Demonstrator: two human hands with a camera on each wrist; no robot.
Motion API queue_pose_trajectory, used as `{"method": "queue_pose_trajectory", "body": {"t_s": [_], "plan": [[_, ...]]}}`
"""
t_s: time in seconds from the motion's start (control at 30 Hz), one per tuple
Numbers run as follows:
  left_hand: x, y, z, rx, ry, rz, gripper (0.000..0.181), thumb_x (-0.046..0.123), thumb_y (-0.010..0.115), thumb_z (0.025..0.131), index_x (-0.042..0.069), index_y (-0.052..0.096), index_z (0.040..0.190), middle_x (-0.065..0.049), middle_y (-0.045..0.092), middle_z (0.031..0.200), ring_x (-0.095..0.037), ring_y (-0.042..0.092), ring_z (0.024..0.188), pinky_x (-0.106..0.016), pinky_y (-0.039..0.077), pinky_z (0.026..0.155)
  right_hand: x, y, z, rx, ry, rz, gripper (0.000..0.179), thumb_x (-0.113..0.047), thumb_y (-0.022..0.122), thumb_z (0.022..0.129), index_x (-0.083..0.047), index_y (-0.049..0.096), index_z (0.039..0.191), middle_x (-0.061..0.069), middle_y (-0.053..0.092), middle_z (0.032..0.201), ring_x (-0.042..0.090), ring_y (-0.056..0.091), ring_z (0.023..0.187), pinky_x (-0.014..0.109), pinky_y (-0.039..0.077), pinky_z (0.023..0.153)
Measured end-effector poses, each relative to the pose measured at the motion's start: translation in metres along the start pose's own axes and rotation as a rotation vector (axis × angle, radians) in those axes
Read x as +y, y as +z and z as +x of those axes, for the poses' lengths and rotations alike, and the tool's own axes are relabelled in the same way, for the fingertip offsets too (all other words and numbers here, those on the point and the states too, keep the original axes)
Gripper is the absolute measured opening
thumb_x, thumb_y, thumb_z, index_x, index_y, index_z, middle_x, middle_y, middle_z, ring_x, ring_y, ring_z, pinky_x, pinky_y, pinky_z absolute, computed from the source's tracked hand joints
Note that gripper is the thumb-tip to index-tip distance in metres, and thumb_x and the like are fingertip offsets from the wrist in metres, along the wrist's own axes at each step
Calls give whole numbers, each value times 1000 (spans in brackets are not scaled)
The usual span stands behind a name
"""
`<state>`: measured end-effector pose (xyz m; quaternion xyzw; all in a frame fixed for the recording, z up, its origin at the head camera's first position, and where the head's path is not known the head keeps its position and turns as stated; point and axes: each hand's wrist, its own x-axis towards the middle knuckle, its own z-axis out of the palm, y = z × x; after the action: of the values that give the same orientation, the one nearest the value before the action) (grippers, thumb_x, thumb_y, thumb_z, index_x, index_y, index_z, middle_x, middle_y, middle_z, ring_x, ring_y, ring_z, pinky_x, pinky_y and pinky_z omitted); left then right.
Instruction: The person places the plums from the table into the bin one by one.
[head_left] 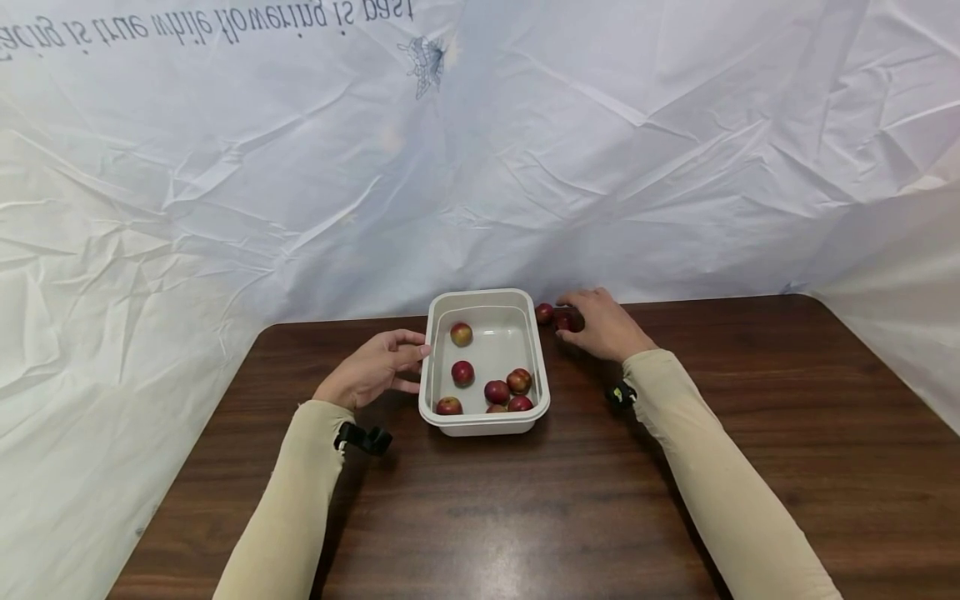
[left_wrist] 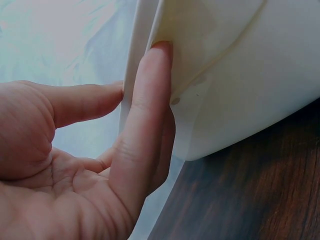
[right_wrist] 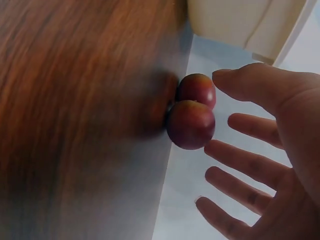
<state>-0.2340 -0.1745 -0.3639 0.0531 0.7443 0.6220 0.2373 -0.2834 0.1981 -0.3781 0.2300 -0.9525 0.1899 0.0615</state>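
Note:
A pale rectangular plastic tub (head_left: 483,423) stands on the table, holding several small red-and-yellow plums, such as one plum (head_left: 462,372) near its middle. My left hand (head_left: 375,367) pinches the tub's left rim; in the left wrist view the thumb lies against the rim (left_wrist: 131,60) and a finger against the wall below it. To the right of the tub, two dark red plums sit by the table's far edge, a farther plum (right_wrist: 198,90) and a nearer plum (right_wrist: 191,125). My right hand (head_left: 606,325) reaches over them, thumb and fingers spread, holding nothing.
The dark wood-grain table (head_left: 480,508) runs up to a wrinkled white sheet (head_left: 480,167) hanging close behind its far edge. Black straps with small devices (head_left: 363,437) are on both wrists.

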Motion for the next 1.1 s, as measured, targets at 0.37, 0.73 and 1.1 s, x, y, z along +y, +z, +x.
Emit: {"method": "queue_pose_trajectory", "body": {"t_s": [0.37, 0.73, 1.1], "plan": [[0, 1, 1, 4, 0, -2, 43, 21, 55, 107, -3, 42, 141, -20, 59, 131, -36, 60, 122, -43, 63, 87, 3, 4, -1, -65, 12, 7, 45, -19, 74, 92, -3, 63, 133, 18, 67, 129, 42, 56, 126, 57, 42, 113], [1, 1, 0, 4, -1, 1, 44, 21, 55, 107, -3, 42, 141, -20, 59, 130, -34, 61, 119, -42, 63, 87, 0, 5, -3, -117, 44, 30, 43, -15, 73, 93, -2, 63, 133, 19, 69, 123, 37, 63, 116, 54, 52, 100], [0, 1, -1, 2, -1, 10, 46, 22, 55, 107, -3, 42, 143, -23, 57, 134, -30, 63, 114, -43, 63, 88, 1, -3, -3, -79, 6, 35, 35, -14, 76, 90, -4, 69, 123, 16, 72, 118, 36, 64, 116, 53, 51, 102]]}}
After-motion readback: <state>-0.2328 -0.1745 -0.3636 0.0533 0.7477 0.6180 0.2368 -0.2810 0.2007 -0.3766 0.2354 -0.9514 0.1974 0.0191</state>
